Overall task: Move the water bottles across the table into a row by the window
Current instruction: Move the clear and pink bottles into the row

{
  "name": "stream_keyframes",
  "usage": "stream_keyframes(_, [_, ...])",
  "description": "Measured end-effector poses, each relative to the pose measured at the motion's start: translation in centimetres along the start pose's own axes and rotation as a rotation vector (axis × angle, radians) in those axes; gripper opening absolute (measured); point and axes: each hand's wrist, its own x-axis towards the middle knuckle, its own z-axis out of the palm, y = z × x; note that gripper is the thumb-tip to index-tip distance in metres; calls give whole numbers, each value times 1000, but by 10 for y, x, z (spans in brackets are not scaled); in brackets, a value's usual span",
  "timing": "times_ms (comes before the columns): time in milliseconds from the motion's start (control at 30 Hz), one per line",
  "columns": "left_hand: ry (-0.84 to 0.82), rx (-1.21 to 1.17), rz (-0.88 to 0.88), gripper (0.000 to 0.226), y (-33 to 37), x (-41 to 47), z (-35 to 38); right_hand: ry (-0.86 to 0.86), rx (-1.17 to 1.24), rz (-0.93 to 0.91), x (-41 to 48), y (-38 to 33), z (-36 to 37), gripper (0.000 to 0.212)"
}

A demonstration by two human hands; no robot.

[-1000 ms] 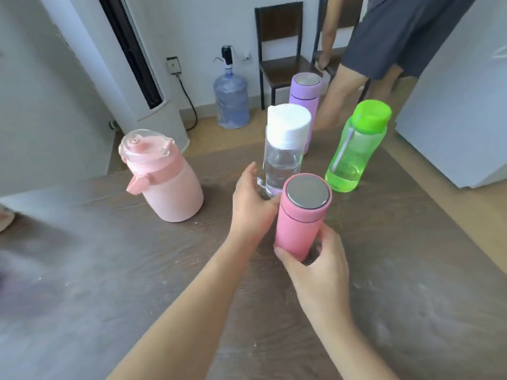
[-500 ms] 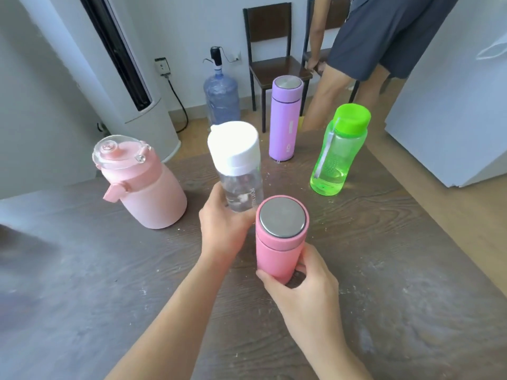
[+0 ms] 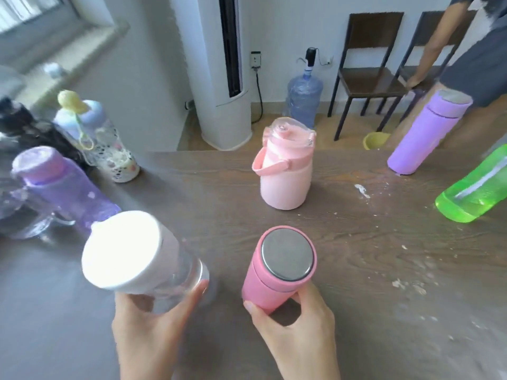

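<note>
Lower centre: left hand [image 3: 153, 333] grips the clear white-capped bottle [image 3: 142, 259] (tilted); right hand [image 3: 299, 330] clasps the pink steel-topped flask [image 3: 277, 270].

Clear white-capped bottle [image 3: 142, 259] and pink steel-lidded flask [image 3: 279, 267] aloft, pale pink jug [image 3: 285, 171] upright beyond.
</note>
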Motion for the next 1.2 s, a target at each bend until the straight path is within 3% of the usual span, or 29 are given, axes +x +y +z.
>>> stream_keyframes(200, [270, -67, 23, 75, -19, 62, -112, -222, 26, -48, -13, -51, 116, 43])
stream_keyframes(400, [371, -58, 34, 55, -41, 121, -201, -309, -2, -107, -28, -97, 214, 47])
stream_keyframes(700, [342, -27, 47, 62, -61, 179, -251, -338, -66, -111, -43, -117, 283, 49])
stream_keyframes(1133, [230, -107, 40, 54, -68, 190, -252, -243, -180, -253, -53, -114, 288, 57])
stream_keyframes(1200, [221, -97, 6, 61, -62, 185, -250, -265, -163, -260, -53, -114, 286, 62])
